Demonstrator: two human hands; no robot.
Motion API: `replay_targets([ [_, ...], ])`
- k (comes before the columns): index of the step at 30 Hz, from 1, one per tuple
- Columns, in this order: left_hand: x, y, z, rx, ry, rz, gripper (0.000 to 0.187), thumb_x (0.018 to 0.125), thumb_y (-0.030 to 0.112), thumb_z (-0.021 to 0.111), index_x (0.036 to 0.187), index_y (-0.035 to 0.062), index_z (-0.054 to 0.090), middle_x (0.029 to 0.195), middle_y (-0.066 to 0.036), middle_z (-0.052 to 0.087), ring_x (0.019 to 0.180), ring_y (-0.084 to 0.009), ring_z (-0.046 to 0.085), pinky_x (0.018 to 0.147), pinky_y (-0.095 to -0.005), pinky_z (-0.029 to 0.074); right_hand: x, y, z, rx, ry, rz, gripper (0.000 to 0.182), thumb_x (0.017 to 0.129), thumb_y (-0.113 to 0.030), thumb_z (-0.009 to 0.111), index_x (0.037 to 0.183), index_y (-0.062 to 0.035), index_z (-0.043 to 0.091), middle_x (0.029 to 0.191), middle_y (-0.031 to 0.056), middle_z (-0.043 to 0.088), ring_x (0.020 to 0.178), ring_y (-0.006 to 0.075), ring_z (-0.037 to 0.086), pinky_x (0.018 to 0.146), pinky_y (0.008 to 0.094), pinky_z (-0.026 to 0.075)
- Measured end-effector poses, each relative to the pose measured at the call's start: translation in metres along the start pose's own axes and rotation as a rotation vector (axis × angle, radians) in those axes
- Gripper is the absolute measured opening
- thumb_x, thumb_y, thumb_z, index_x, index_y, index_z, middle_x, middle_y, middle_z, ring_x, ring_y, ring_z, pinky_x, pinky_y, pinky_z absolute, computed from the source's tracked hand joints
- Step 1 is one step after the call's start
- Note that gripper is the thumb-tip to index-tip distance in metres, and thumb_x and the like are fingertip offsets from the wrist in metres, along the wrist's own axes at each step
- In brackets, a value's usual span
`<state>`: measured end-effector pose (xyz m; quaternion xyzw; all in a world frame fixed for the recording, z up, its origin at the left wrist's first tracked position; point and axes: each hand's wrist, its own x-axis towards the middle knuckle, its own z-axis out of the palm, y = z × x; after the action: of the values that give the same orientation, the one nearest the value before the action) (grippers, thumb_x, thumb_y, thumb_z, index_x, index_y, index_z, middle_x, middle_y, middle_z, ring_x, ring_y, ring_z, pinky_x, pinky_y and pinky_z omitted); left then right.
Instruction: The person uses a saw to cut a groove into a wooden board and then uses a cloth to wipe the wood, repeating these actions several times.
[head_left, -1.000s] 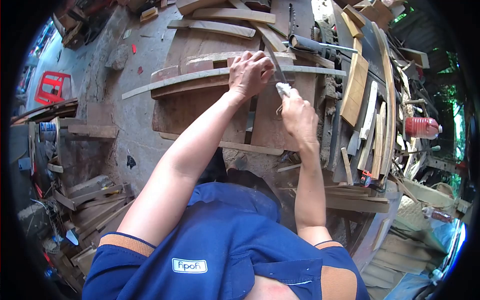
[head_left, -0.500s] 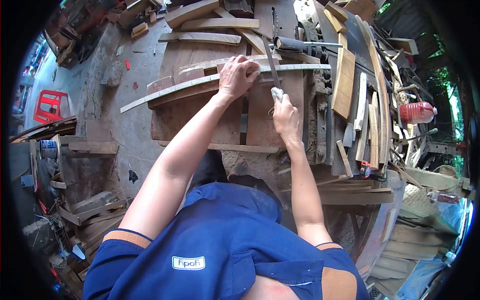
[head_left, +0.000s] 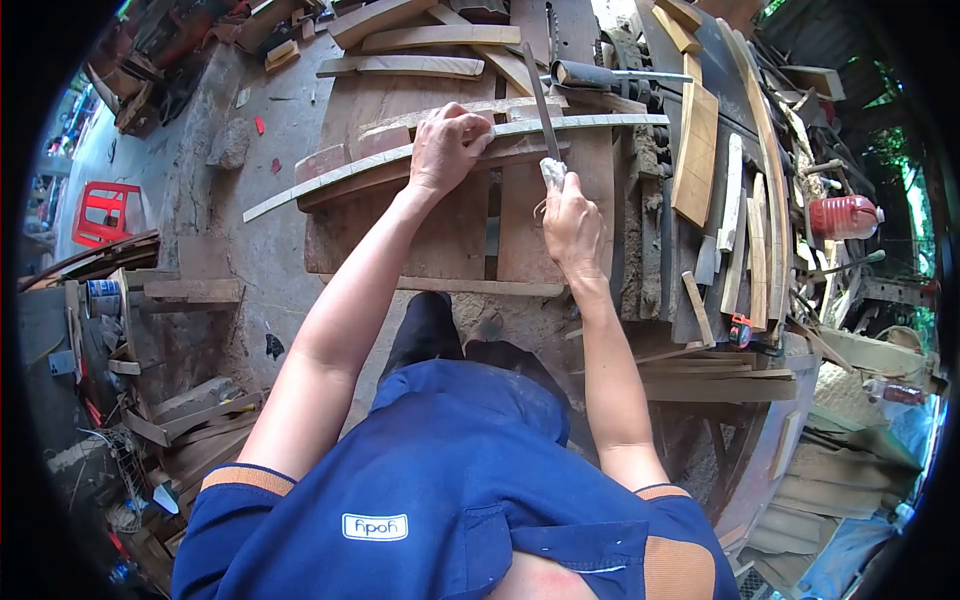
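Note:
A long, thin, curved wooden strip [head_left: 350,172] with evenly spaced marks lies across the brown wooden worktop [head_left: 430,240]. My left hand [head_left: 447,150] is closed over it near the middle, thumb and fingers pinching its edge. In my right hand [head_left: 575,225] is the whitish wrapped handle of a long, narrow, dark file [head_left: 545,118]. Its blade points away from me and crosses the strip just right of my left hand. Under the strip sits a thicker curved brown piece [head_left: 375,185], and another pale curved strip [head_left: 480,108] lies just behind.
Several curved wood pieces [head_left: 440,38] lie at the back of the worktop. A dark cylinder with a metal rod [head_left: 585,75] rests behind the file. To the right are wood offcuts [head_left: 695,150], a tape measure [head_left: 740,330] and a red-filled bottle [head_left: 845,217]. A red plastic stool [head_left: 105,212] stands far left.
My left hand has slid left along the strip. The file has shifted slightly forward and left across it, with my right hand still around its handle.

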<state>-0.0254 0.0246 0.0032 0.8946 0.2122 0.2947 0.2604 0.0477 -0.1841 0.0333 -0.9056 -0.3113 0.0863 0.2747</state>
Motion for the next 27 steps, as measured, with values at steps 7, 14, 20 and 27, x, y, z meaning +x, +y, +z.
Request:
replay_targets([
  [7,0.000,0.000,-0.002,0.006,-0.023,0.019,0.018,0.081,0.021,0.078,0.097,0.0106,0.078,0.097,-0.008,0.068,0.097,-0.0290,0.065,0.088,-0.0398,0.052,-0.008,0.012,-0.003,-0.043,0.035,0.018,0.029,0.106,-0.031,0.041,0.104,-0.0044,0.053,0.082,0.0279,0.070,0.081,0.0477,0.069,0.067,0.0576,0.054],
  [14,-0.004,0.001,-0.001,0.039,0.020,0.040,0.018,0.080,0.020,0.078,0.096,0.0122,0.076,0.100,-0.006,0.067,0.102,-0.0281,0.063,0.091,-0.0403,0.050,-0.016,0.020,0.000,0.009,0.077,0.082,0.030,0.106,-0.033,0.043,0.104,-0.0040,0.052,0.081,0.0297,0.067,0.081,0.0518,0.065,0.066,0.0596,0.049],
  [20,-0.008,0.004,0.000,0.071,0.056,0.061,0.020,0.080,0.022,0.079,0.098,0.0137,0.075,0.101,-0.005,0.067,0.105,-0.0271,0.062,0.093,-0.0401,0.049,-0.020,0.018,0.001,0.022,0.086,0.110,0.030,0.105,-0.032,0.044,0.105,-0.0039,0.053,0.080,0.0297,0.067,0.080,0.0510,0.065,0.065,0.0589,0.049],
  [27,-0.003,-0.004,-0.002,0.010,-0.024,0.038,0.019,0.082,0.022,0.078,0.099,0.0130,0.077,0.100,-0.006,0.067,0.103,-0.0280,0.063,0.092,-0.0396,0.050,-0.020,0.011,0.010,-0.063,0.117,-0.010,0.025,0.105,-0.030,0.045,0.103,-0.0058,0.054,0.072,0.0251,0.068,0.070,0.0446,0.069,0.057,0.0549,0.053],
])
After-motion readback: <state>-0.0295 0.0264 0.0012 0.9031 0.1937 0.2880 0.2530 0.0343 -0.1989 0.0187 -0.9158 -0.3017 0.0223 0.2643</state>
